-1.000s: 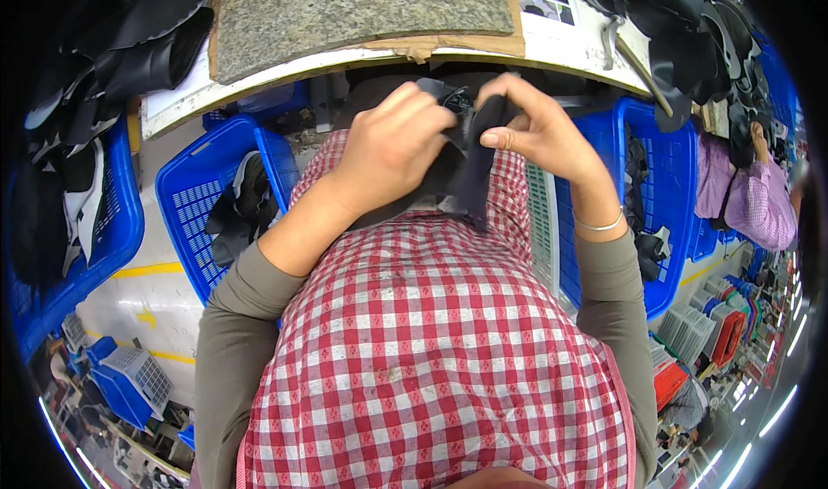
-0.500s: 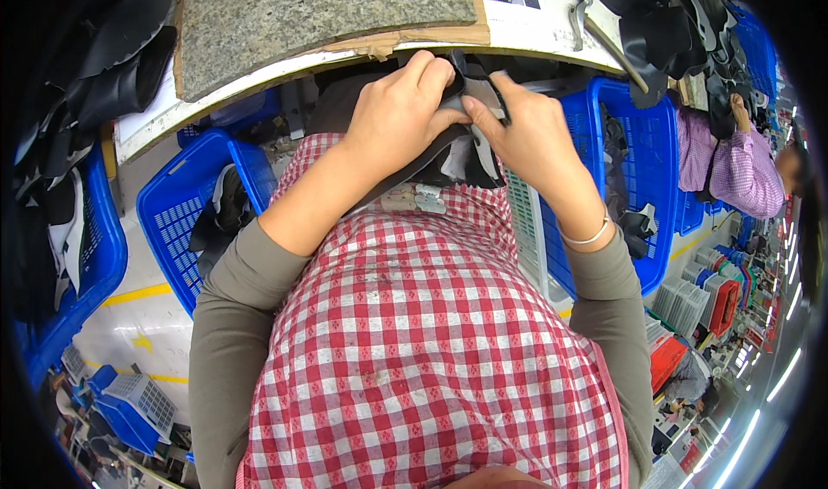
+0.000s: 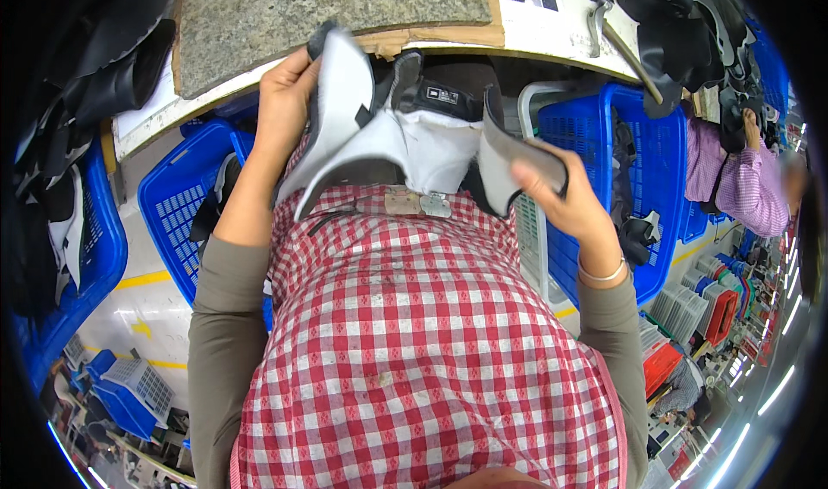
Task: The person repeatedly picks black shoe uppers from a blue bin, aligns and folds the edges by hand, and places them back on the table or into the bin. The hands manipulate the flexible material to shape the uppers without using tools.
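Note:
A shoe upper (image 3: pixel 444 148) is spread out over my lap, its pale grey and white lining facing up and black edges showing around it. At its upper left corner my left hand (image 3: pixel 286 92) is closed, pinching the black tip of a raised flap. My right hand (image 3: pixel 569 197) grips the grey-lined flap on the other side, thumb on the lining and fingers behind it. A small black label (image 3: pixel 442 97) with pale print lies at the far middle of the upper. The upper's outer face is mostly hidden.
Just beyond my hands is a white workbench edge (image 3: pixel 147 127) with a speckled stone slab (image 3: pixel 336 23). Blue baskets stand at left (image 3: pixel 168 204) and right (image 3: pixel 660 247), holding dark pieces. Black shoe parts (image 3: pixel 129 66) hang over the bench's left side. A person (image 3: pixel 742 183) works at right.
My hands have moved apart, left hand leftward and up, right hand rightward and down. The shoe upper, bunched between them before, now lies spread with its pale lining showing.

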A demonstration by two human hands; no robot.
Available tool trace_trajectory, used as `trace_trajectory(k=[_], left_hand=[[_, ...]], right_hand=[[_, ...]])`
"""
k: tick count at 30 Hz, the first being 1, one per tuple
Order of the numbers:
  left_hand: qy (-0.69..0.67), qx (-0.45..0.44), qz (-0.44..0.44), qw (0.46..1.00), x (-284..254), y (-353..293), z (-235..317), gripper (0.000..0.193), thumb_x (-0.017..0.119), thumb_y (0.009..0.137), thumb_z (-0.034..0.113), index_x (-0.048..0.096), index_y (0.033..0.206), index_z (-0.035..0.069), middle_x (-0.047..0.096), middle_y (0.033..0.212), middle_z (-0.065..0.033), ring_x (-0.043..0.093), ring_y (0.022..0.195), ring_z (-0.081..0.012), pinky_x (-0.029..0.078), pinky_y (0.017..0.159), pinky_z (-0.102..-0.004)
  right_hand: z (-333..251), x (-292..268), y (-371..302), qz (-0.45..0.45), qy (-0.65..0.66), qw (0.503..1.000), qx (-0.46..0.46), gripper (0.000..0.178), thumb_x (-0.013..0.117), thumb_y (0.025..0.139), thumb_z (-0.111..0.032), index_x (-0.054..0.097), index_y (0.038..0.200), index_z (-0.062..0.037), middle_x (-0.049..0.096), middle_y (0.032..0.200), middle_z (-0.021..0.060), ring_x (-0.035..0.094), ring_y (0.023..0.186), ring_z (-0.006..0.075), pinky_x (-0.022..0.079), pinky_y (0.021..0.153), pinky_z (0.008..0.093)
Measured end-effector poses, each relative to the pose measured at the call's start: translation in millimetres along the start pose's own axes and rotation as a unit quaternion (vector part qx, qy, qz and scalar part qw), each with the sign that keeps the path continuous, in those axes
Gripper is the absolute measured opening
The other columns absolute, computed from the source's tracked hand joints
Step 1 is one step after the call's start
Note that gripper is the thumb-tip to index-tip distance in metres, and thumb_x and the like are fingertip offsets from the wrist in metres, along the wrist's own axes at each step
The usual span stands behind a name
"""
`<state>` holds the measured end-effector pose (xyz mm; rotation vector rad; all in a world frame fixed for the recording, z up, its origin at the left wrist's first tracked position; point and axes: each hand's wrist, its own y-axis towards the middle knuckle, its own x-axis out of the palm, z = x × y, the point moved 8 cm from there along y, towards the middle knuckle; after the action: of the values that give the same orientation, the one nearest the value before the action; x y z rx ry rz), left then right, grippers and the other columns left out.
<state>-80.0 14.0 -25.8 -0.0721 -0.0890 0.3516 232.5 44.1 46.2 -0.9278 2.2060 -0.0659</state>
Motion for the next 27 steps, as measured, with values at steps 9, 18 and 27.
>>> trace_trajectory(k=[9, 18, 27], left_hand=[[-0.146, -0.057, -0.134, 0.979, 29, -19, -26, 0.027, 0.062, 0.107, 0.024, 0.07, 0.12, 0.002, 0.075, 0.104, -0.0071, 0.073, 0.086, -0.0128, 0.062, 0.068, -0.0268], [-0.092, -0.237, 0.012, 0.967, -86, -57, -75, 0.018, 0.064, 0.1, 0.01, 0.072, 0.114, 0.003, 0.075, 0.1, -0.0078, 0.073, 0.086, -0.0163, 0.06, 0.072, -0.0289], [0.26, 0.16, -0.272, 0.913, 23, -106, 86, 0.049, 0.068, 0.092, 0.007, 0.064, 0.141, 0.004, 0.067, 0.138, -0.0181, 0.064, 0.131, -0.032, 0.051, 0.108, -0.0386]], right_hand=[[-15, -14, 83, -0.057, 0.019, 0.969, -0.239, 0.078, 0.082, 0.083, -0.004, 0.049, 0.154, -0.0143, 0.054, 0.145, 0.0118, 0.06, 0.127, 0.0245, 0.063, 0.089, 0.0297], [-59, 29, 59, -0.118, -0.043, 0.953, -0.277, 0.027, 0.082, 0.084, -0.006, 0.062, 0.102, -0.0025, 0.065, 0.096, 0.0038, 0.064, 0.087, 0.0154, 0.052, 0.073, 0.0322], [-42, 27, 79, -0.109, -0.037, 0.985, -0.129, 0.047, 0.091, 0.075, -0.011, 0.061, 0.11, -0.0042, 0.064, 0.091, 0.0104, 0.06, 0.071, 0.0179, 0.051, 0.066, 0.0343]])
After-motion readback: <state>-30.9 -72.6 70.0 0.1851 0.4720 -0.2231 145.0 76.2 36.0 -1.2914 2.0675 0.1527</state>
